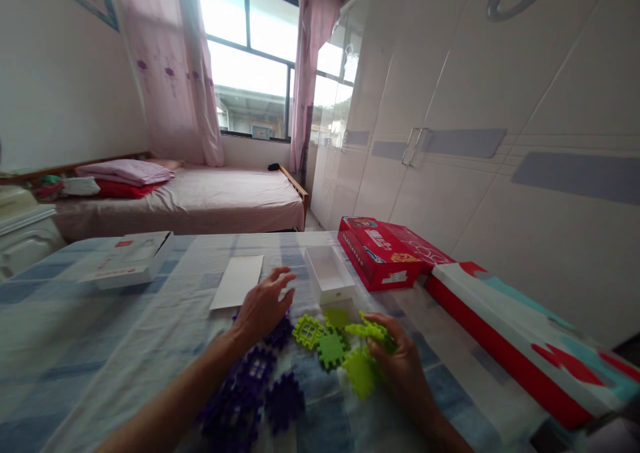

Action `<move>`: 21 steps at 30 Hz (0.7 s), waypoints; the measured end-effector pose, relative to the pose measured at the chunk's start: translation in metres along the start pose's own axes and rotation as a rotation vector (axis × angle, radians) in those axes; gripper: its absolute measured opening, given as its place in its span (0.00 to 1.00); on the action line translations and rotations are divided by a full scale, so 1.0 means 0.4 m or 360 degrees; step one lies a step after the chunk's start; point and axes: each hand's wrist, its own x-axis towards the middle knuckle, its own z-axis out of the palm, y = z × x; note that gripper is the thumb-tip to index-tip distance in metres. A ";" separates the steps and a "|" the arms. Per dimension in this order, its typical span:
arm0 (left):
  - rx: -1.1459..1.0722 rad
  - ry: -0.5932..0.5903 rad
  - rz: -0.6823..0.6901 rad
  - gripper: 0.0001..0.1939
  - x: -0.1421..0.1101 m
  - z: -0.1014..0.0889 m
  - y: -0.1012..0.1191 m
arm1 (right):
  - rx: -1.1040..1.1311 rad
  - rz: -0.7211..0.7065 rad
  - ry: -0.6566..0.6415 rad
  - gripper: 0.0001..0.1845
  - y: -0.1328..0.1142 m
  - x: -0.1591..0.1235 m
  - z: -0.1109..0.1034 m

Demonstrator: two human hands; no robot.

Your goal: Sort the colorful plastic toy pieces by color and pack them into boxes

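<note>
Currently, one lime-green toothed tile [369, 330] is located at the fingers of the right hand [400, 359], above the front half of the bench [125, 346]. The thumb and fingers of this hand pinch the tile at its right side; its left part projects clear of the grip. Motion blur softens this area, so the held part may comprise more than one tile.

Directly below the held tile, a second lime tile [360, 373] sits just beside the thumb. To its left lie a mid-green tile [332, 349], an olive-green tile [337, 317] and a lime window-pattern tile [307, 331], grouped closely together.

The left hand [265, 303] is positioned palm down, its fingers loosely spread and gripping nothing. A group of dark purple tiles [257, 367] lies beneath and in front of its wrist and forearm; contact between hand and tiles cannot be determined.

Beyond the green group stands an open white box [337, 297]. A flat white panel [237, 283] lies left of it, near the left hand. A shallow white carton [135, 259] occupies the far left. On the right are a red box [383, 253] and a long red-and-white box [515, 339].

Past the bench are a bed [225, 193], a window [250, 79] and a white wardrobe [440, 193].
</note>
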 end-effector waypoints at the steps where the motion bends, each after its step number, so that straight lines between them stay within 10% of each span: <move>1: -0.0027 0.0060 -0.0065 0.15 -0.011 -0.010 -0.031 | 0.0067 0.0083 0.0005 0.18 -0.001 0.009 -0.005; 8: -0.0282 0.0185 -0.0344 0.17 -0.059 0.000 -0.175 | 0.0619 0.0385 -0.0039 0.27 -0.056 0.135 -0.005; 15: 0.0014 0.0192 -0.0186 0.14 -0.070 0.017 -0.180 | -0.0752 -0.0150 -0.0055 0.19 -0.098 0.347 0.103; 21: 0.0058 0.0188 -0.0169 0.13 -0.066 0.022 -0.185 | -0.0906 -0.0119 -0.0167 0.16 -0.069 0.413 0.199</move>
